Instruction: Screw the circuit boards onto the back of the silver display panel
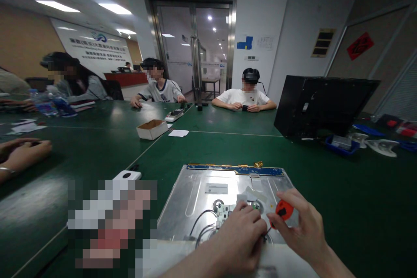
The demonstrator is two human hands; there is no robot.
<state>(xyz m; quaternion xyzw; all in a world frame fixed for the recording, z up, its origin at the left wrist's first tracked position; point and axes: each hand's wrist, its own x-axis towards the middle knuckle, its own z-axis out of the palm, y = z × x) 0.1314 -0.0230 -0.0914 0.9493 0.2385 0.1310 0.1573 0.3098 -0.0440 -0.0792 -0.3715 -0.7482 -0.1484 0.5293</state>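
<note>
A flat silver metal panel (195, 182) lies in front of me, with a blue circuit strip (234, 170) along its far edge. My left hand (243, 234) rests over its near part, fingers curled and fingertips mostly hidden. A small pale circuit board (224, 213) with black cables (199, 224) shows beside that hand. Between the thumb and fingers of my right hand (304, 226) is an orange-and-black round-ended tool (284, 210). A thin dark shaft or wire lies below it, near my left fingers; which of these it is, I cannot tell.
A small open carton (152, 130) stands further back on the green table (228, 145). At right are a black monitor (319, 104) and a blue tray (342, 145). A white device (128, 175) lies left of the panel. Several people sit around; another person's hands (26, 156) are at left.
</note>
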